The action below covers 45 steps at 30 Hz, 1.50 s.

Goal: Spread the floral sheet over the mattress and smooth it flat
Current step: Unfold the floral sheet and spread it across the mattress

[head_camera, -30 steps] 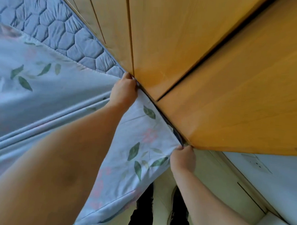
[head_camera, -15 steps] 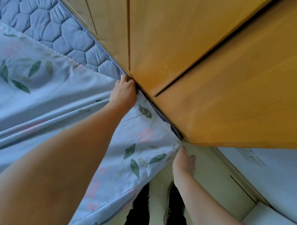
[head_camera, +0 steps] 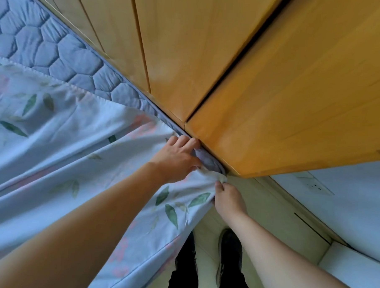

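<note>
Cotton-looking pale blue floral sheet (head_camera: 60,151) lies under and left of both hands, its corner bunched between them at the quilted grey-blue mattress (head_camera: 58,53) corner, against the orange wooden panel (head_camera: 284,100). The left hand (head_camera: 177,158) presses flat with fingers spread, nearer the corner; the right hand (head_camera: 228,200) just below it pinches the sheet's edge. No writing is readable

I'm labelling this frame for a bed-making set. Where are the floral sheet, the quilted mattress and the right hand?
floral sheet (head_camera: 60,142): head view, on the flat printed cloth left of the forearm.
quilted mattress (head_camera: 64,57): head view, on an uncovered hexagon-stitched patch.
right hand (head_camera: 229,200): head view, on the back of the hand.
</note>
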Tool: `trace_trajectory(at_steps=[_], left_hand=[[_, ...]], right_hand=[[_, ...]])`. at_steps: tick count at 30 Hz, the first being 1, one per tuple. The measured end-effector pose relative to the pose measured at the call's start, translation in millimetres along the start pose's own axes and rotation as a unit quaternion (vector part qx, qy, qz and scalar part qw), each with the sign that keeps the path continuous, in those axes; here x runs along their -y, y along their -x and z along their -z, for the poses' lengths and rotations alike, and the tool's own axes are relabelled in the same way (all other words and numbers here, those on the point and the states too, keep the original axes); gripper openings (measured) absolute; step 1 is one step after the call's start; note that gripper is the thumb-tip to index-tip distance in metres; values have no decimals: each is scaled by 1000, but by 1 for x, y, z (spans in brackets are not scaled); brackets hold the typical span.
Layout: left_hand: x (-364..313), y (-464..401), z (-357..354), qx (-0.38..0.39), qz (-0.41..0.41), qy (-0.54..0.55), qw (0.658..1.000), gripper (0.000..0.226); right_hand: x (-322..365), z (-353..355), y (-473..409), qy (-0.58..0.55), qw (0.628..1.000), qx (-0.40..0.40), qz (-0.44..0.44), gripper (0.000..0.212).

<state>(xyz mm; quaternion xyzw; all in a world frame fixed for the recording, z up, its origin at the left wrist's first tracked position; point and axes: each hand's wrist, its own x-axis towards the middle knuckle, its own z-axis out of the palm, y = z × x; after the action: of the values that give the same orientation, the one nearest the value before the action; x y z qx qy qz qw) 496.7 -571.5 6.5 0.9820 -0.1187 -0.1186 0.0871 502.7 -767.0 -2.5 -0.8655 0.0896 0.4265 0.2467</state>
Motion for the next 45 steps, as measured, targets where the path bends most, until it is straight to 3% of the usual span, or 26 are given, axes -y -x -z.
trace_trajectory(at_steps=[4,9,13,15,17,21,26,31,33,36,38,41,45], left_hand=[[-3,-9,10,87,24,15,996,22],[-3,-24,27,259,109,151,948,18],[4,-37,30,350,121,123,921,27],[6,-41,20,294,178,137,929,30],[3,-38,13,184,255,131,940,23],[1,-29,2,118,269,113,949,27],[9,-9,-7,13,300,90,950,27],[-15,-18,-21,-98,391,159,901,20],[-21,-17,-29,-112,408,177,889,19],[-22,-2,-38,-98,391,149,903,32],[-22,28,-41,-106,361,96,922,53],[-23,90,-49,-72,324,45,942,63],[-52,198,-78,28,403,82,911,62]], right_hand=[[-4,8,3,36,999,-6,39,42],[-4,8,2,27,999,-8,32,39],[-5,5,-3,-6,1000,7,16,39],[-5,6,-6,-28,999,24,6,46],[-5,5,-10,-60,998,35,-7,54],[-2,2,-17,-85,995,43,-30,53],[0,3,-20,-33,999,-22,5,49],[1,-1,-17,42,993,-110,20,56],[0,-3,-16,62,988,-138,25,56],[1,-4,-13,86,987,-131,28,56],[6,-8,-4,85,992,-95,24,55],[4,-18,19,61,997,-34,15,42],[-19,-63,72,131,988,71,43,33]])
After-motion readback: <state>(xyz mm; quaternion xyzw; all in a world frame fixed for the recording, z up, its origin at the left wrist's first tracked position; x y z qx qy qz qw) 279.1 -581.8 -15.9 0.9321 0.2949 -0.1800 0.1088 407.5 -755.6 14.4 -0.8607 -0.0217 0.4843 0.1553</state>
